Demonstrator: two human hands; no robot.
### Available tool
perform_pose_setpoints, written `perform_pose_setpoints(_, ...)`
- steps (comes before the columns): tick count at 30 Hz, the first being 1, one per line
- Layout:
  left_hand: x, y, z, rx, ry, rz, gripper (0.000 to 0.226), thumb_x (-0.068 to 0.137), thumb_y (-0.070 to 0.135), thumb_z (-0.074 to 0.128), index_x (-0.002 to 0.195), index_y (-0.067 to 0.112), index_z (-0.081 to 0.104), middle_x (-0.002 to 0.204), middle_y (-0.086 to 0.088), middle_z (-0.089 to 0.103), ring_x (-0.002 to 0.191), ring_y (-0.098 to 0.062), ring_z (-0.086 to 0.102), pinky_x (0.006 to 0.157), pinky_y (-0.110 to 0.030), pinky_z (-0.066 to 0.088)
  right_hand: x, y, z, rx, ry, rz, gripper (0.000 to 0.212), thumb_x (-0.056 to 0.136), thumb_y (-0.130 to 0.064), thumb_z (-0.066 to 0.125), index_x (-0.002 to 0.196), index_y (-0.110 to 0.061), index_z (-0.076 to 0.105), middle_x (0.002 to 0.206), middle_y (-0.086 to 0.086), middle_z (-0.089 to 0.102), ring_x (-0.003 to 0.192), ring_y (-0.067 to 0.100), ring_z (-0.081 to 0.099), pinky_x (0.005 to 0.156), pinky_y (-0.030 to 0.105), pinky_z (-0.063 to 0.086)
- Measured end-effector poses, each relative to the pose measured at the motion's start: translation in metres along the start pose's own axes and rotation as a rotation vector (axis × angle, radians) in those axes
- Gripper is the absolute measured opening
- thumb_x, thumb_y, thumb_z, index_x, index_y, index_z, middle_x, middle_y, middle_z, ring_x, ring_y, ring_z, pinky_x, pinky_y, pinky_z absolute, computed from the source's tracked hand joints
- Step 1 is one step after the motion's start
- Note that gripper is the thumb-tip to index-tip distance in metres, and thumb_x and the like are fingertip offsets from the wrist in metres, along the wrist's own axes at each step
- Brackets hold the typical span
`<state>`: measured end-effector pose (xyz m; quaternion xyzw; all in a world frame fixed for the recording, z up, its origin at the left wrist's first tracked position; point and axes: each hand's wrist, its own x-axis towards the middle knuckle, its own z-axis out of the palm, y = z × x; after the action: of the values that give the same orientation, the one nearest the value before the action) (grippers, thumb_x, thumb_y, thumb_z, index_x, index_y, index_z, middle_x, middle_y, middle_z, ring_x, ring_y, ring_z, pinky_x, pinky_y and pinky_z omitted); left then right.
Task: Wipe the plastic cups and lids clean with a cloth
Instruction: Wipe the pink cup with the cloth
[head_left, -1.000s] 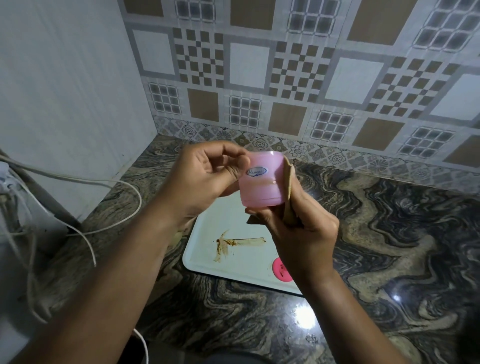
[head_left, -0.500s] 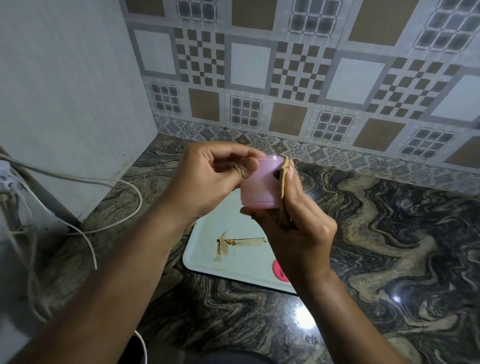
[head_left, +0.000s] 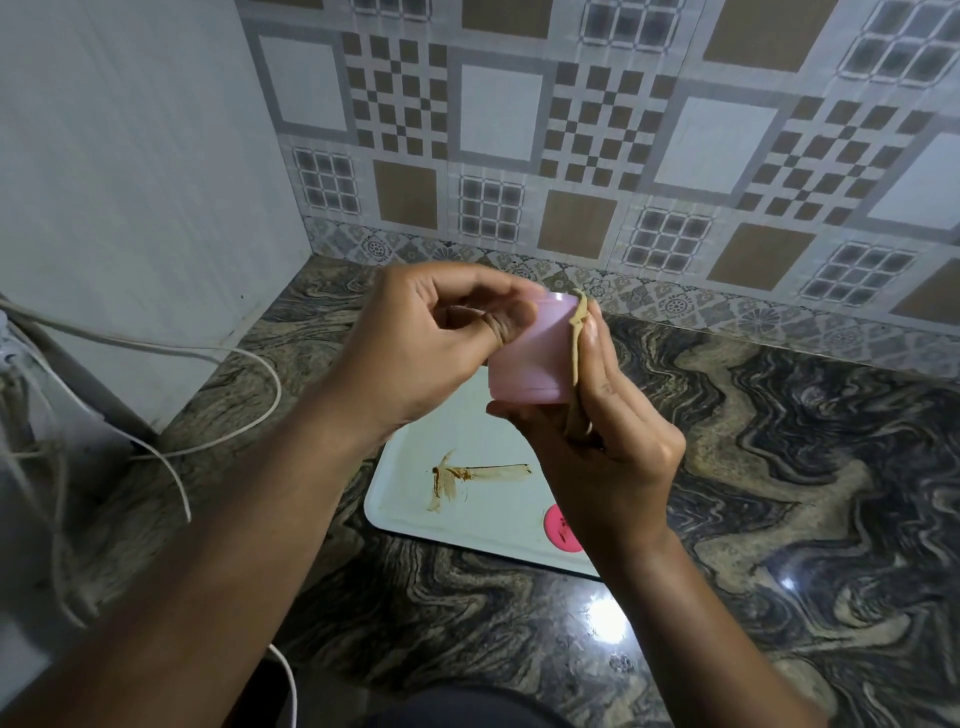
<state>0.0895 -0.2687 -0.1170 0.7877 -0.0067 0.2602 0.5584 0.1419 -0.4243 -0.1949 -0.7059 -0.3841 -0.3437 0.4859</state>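
Above the near-left part of the tray (head_left: 410, 499), held clear of it in mid-air: pink cup (head_left: 530, 364), gripped between both hands.

Left hand (head_left: 415, 348): fingers curled, thumb and fingertips clamped on the cup's left side near its upper edge. Index finger lies over the top edge; whether it reaches inside I can't tell.

Right hand (head_left: 613, 447): holds the cloth (head_left: 577, 358), tan and folded thin, against the cup's right wall. Fingers run nearly straight up along the cloth and press it on; thumb hooks under the cup's lower edge. So cup and cloth are pinched between thumb and fingers. The cloth's lower end disappears into the palm.

Cup sits roughly upright, leaning slightly. Can't tell which end is the open one from this angle.

Tray: white, rectangular with rounded corners, flat on the surface (head_left: 779, 467). Brown smear (head_left: 470, 475) across its middle, one long streak plus a fanned patch at the left end. Pink lid (head_left: 562, 529) lies on the tray near its front edge, partly hidden behind the right wrist, with dark marks on it.

Surface is dark, marbled and glossy, with light glare near the front. Patterned tile wall (head_left: 571, 156) behind, plain wall at left. White cable (head_left: 228, 358) loops over the surface's left end, well apart from the tray.
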Motion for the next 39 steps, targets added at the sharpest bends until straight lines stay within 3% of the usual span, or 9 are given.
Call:
perform_pose_setpoints(6,0.001,-0.012,-0.004,-0.185,0.007,-0.14,0.026,0.085,0.02,0.068,0.11,0.012,0.073,0.104,-0.012,0.075,0.099,-0.023,0.072,0.08,-0.045,0.062,0.003,0.005,0.0,0.101,-0.016,0.148,0.076,0.085,-0.034,0.085,0.139,0.01,0.053,0.107,0.032,0.074,0.097,0.033,0.077,0.082,0.043,0.063)
perform_pose_setpoints(11,0.0,-0.005,-0.001,-0.072,0.004,-0.039,0.022,0.082,0.02,0.073,0.105,0.019,0.074,0.098,0.002,0.077,0.095,-0.013,0.073,0.078,-0.037,0.062,0.0,0.002,0.006,-0.011,0.016,0.022,0.079,0.073,-0.022,0.095,0.133,0.009,0.054,0.134,0.029,0.061,0.126,0.031,0.064,0.109,0.02,0.048)
perform_pose_setpoints(15,0.0,-0.005,-0.004,-0.049,0.025,-0.014,0.03,0.088,0.021,0.069,0.116,0.014,0.071,0.108,0.005,0.075,0.102,-0.01,0.071,0.085,-0.03,0.06,-0.003,0.003,0.011,0.039,0.034,0.107,0.077,0.078,-0.027,0.091,0.132,0.015,0.057,0.13,0.026,0.065,0.108,0.036,0.074,0.092,0.037,0.061)
perform_pose_setpoints(19,0.003,-0.009,-0.01,-0.166,-0.003,-0.102,0.02,0.087,0.014,0.067,0.106,0.018,0.073,0.103,0.004,0.077,0.1,-0.015,0.072,0.08,-0.035,0.062,-0.001,0.007,0.012,0.238,-0.009,0.25,0.076,0.089,-0.04,0.081,0.141,0.008,0.053,0.118,0.03,0.072,0.099,0.034,0.077,0.079,0.048,0.063)
perform_pose_setpoints(24,0.002,-0.005,-0.005,-0.038,-0.007,-0.001,0.022,0.085,0.02,0.072,0.107,0.021,0.074,0.102,0.006,0.076,0.095,-0.017,0.073,0.079,-0.033,0.062,-0.001,0.001,0.012,-0.002,0.005,0.056,0.08,0.073,-0.025,0.095,0.133,0.012,0.056,0.133,0.029,0.062,0.124,0.033,0.066,0.106,0.025,0.052)
perform_pose_setpoints(27,0.0,-0.003,-0.002,-0.013,0.015,0.015,0.027,0.086,0.024,0.071,0.112,0.016,0.073,0.105,0.007,0.076,0.099,-0.009,0.071,0.086,-0.025,0.058,-0.001,0.002,0.012,0.009,0.019,0.096,0.081,0.073,-0.027,0.094,0.132,0.014,0.057,0.12,0.03,0.07,0.104,0.033,0.075,0.093,0.03,0.06)
perform_pose_setpoints(31,0.004,-0.007,-0.008,-0.122,0.038,-0.06,0.019,0.091,0.016,0.064,0.108,0.015,0.073,0.104,0.002,0.077,0.101,-0.015,0.072,0.087,-0.04,0.06,0.004,0.002,0.011,0.216,0.023,0.232,0.079,0.086,-0.04,0.083,0.139,0.011,0.054,0.116,0.029,0.073,0.096,0.031,0.077,0.078,0.044,0.064)
perform_pose_setpoints(36,0.003,-0.005,-0.006,-0.073,0.032,-0.016,0.017,0.09,0.007,0.068,0.1,0.02,0.074,0.098,0.001,0.077,0.092,-0.017,0.074,0.078,-0.037,0.063,0.003,0.0,0.011,-0.035,0.03,0.054,0.08,0.074,-0.03,0.093,0.13,0.015,0.058,0.13,0.031,0.064,0.118,0.03,0.07,0.101,0.021,0.054)
perform_pose_setpoints(39,0.001,-0.001,-0.003,0.102,0.011,0.083,0.016,0.087,0.019,0.074,0.103,0.023,0.074,0.096,0.013,0.075,0.088,-0.014,0.072,0.077,-0.025,0.059,0.0,0.003,0.011,-0.052,0.015,0.028,0.081,0.073,-0.028,0.094,0.13,0.017,0.058,0.131,0.03,0.064,0.121,0.032,0.068,0.104,0.024,0.054)
